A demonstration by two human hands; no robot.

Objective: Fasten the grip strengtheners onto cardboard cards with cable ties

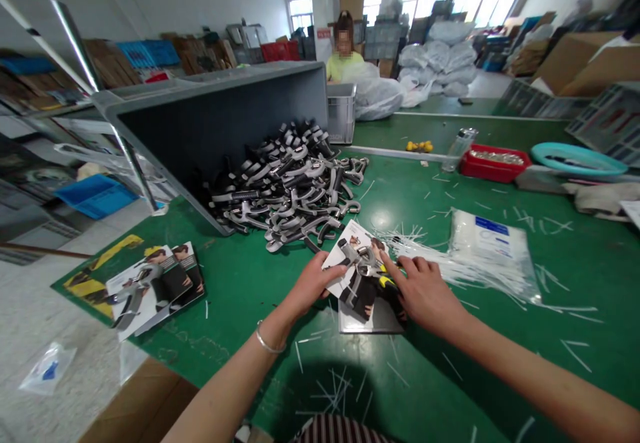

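My left hand point(313, 286) grips the left edge of a printed backing card point(350, 263) that carries a black and grey hand gripper tool point(361, 256). My right hand point(425, 289) rests on the card's right side, fingers pressing the tool down. The card lies on top of a small stack of similar cards point(373, 313) on the green table point(250, 283). Just behind, a heap of loose black and grey hand grippers point(293, 186) spills from a tipped grey crate point(210, 119).
Finished carded grippers point(153, 283) lie at the table's left corner. White cable ties point(435, 259) and a clear bag point(487, 239) sit to the right. Further back are a red tray point(495, 163), a teal basin point(575, 158) and a bottle point(459, 146). A person in yellow point(344, 59) sits far behind.
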